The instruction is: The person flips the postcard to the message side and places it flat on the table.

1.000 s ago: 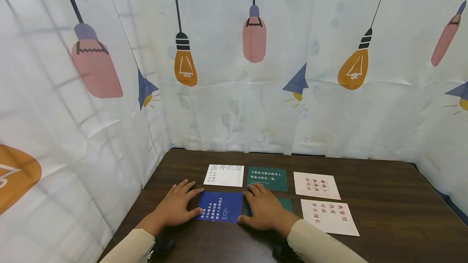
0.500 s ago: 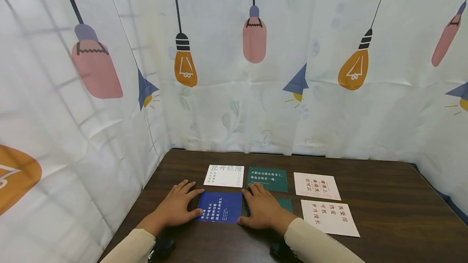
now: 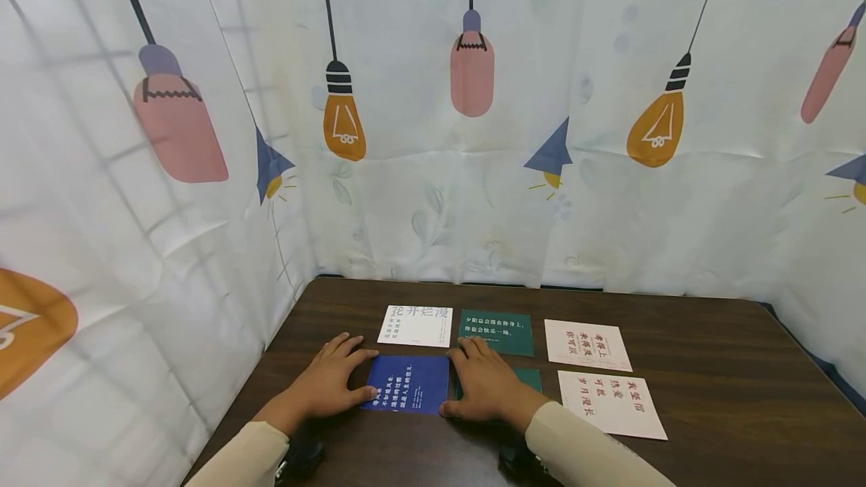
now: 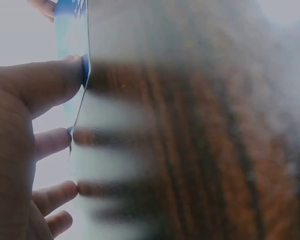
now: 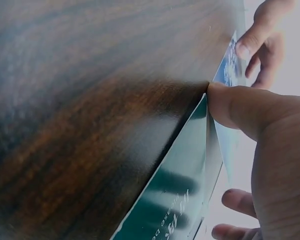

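A blue card (image 3: 428,378) with white writing lies flat on the table between the two hands. The left hand (image 3: 325,382) rests with spread fingers at its left side, the thumb on the card's lower left edge. At its right edge lies the right hand (image 3: 490,385), thumb at the lower right corner and fingers extended forward. That hand covers much of a green card (image 3: 530,379). In the right wrist view, the thumb touches down where the blue card (image 5: 228,72) and green card (image 5: 162,200) meet. Its fingertips reach the front edge of another green card (image 3: 504,328) behind.
Behind the blue card lies a white card (image 3: 419,328) with grey writing. Two pale cards with red writing, a rear one (image 3: 585,344) and a front one (image 3: 595,404), lie to the right. A patterned curtain (image 3: 433,216) surrounds the dark wooden table (image 3: 731,367).
The right wrist and sleeve have shifted very slightly to the left. The left hand and the cards stay where they were.
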The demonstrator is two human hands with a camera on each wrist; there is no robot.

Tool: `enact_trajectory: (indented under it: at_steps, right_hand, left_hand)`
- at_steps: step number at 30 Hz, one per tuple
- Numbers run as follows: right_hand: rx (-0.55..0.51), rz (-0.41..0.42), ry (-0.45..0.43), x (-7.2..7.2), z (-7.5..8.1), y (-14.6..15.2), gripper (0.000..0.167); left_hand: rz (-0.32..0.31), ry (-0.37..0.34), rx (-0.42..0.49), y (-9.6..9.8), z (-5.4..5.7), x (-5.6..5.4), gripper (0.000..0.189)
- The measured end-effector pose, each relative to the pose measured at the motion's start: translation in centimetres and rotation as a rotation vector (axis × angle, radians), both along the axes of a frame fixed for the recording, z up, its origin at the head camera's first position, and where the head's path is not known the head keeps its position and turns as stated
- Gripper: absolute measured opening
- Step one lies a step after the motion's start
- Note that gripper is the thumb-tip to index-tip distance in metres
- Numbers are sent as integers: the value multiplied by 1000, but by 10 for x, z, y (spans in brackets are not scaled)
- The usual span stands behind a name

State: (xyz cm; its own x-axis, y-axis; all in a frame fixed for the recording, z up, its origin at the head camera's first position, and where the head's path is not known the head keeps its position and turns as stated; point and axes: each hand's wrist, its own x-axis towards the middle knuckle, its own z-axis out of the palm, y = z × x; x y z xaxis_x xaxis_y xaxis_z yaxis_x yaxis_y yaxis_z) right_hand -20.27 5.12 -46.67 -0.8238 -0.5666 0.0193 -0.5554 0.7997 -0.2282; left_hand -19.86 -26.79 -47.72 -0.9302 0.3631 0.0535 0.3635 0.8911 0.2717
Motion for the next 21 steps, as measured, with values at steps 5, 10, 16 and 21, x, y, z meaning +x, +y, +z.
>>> enact_trajectory:
  at_steps: [5, 10, 16, 21]
  right_hand:
    - [-26, 3, 29, 1, 0, 0, 91]
    - [-56, -6, 67, 3, -3, -1, 94]
    - [-101, -27, 103, 7, -4, -3, 93]
    - [-135, -45, 116, 9, -6, -2, 90]
  left_hand:
    - [-10, 16, 46, 0, 1, -1, 66]
    - [-34, 74, 99, 1, 0, -3, 65]
    - [26, 80, 155, 4, 2, -3, 69]
    - [57, 33, 196, 6, 4, -4, 69]
